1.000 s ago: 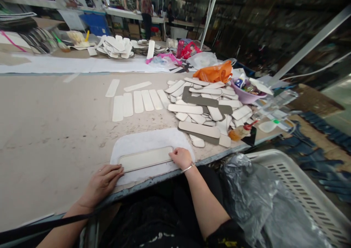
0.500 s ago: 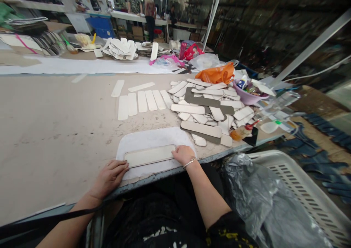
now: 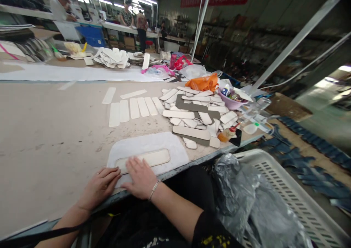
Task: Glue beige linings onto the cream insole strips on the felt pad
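A long cream strip with rounded ends and a dark edge (image 3: 157,157) lies on a white rounded sheet (image 3: 175,145) at the table's front edge. My right hand (image 3: 141,176) rests flat on the strip's left part, fingers spread. At the strip's left end, my left hand (image 3: 101,186) has its fingers pressed together; whether they pinch the strip is hidden. Beyond the sheet stands a row of pale strips (image 3: 134,108), laid side by side. Right of the row is a heap of cream and grey strips (image 3: 189,131).
An orange bag (image 3: 203,83), a purple bowl (image 3: 232,102) and a glue bottle (image 3: 227,134) are by the heap. A white basket (image 3: 263,155) with grey plastic (image 3: 263,200) stands at the right, below the table edge. People work at far tables.
My right hand has moved left from the strip's right end and now lies flat and spread on its left part. My left hand stays at the left end. The view has tilted up and shifted.
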`<control>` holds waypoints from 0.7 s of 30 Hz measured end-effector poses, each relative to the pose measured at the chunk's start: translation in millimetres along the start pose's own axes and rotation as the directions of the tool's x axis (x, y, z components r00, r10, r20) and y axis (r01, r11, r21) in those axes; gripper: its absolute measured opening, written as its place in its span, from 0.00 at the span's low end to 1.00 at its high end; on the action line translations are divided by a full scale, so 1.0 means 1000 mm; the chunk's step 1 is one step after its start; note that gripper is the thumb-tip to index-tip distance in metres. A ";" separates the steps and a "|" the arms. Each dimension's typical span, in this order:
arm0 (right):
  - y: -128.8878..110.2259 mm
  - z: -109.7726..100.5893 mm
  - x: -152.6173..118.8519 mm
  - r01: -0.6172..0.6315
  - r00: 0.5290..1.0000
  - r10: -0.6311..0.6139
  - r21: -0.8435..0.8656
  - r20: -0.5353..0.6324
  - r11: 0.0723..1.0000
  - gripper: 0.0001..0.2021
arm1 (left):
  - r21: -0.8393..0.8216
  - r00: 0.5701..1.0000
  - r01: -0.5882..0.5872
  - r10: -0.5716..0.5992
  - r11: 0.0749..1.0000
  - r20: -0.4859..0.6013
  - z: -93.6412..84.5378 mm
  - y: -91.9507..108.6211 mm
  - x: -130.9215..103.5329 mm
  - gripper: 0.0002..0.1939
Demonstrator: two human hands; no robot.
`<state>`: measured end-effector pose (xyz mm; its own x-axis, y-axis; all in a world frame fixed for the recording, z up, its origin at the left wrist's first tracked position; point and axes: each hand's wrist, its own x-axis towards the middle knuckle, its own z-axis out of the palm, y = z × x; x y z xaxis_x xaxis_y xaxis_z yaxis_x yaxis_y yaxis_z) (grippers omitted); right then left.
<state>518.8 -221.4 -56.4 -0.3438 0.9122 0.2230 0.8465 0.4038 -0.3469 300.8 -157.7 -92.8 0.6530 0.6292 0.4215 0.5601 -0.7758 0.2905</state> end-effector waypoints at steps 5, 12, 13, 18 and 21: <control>0.012 0.012 -0.003 0.003 0.985 -0.001 -0.009 0.170 1.000 0.35 | 0.010 1.000 -0.021 0.021 1.000 -0.004 0.000 0.000 0.003 0.11; 0.118 -0.018 -0.017 -0.146 0.977 0.146 -0.016 0.157 0.989 0.26 | -0.080 0.979 0.204 -0.201 0.976 0.045 -0.005 0.004 0.006 0.13; 0.126 -0.020 -0.017 -0.122 0.985 0.121 -0.004 0.125 0.993 0.22 | -0.113 0.963 0.265 -0.257 0.958 0.077 -0.008 0.003 0.007 0.15; 0.139 -0.016 -0.018 -0.068 0.991 0.079 0.095 -0.111 0.993 0.10 | -0.116 0.850 0.527 -0.519 0.842 0.092 -0.021 -0.010 0.016 0.23; 0.138 -0.013 -0.018 -0.077 0.979 0.098 0.120 -0.179 0.990 0.09 | -0.040 0.851 0.525 -0.523 0.850 0.050 -0.019 -0.016 0.026 0.24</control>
<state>647.2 -183.0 -96.3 -0.1811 0.9199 0.3478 0.8157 0.3381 -0.4694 299.2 -130.0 -70.0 0.2878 0.9436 0.1638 0.7987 -0.3309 0.5026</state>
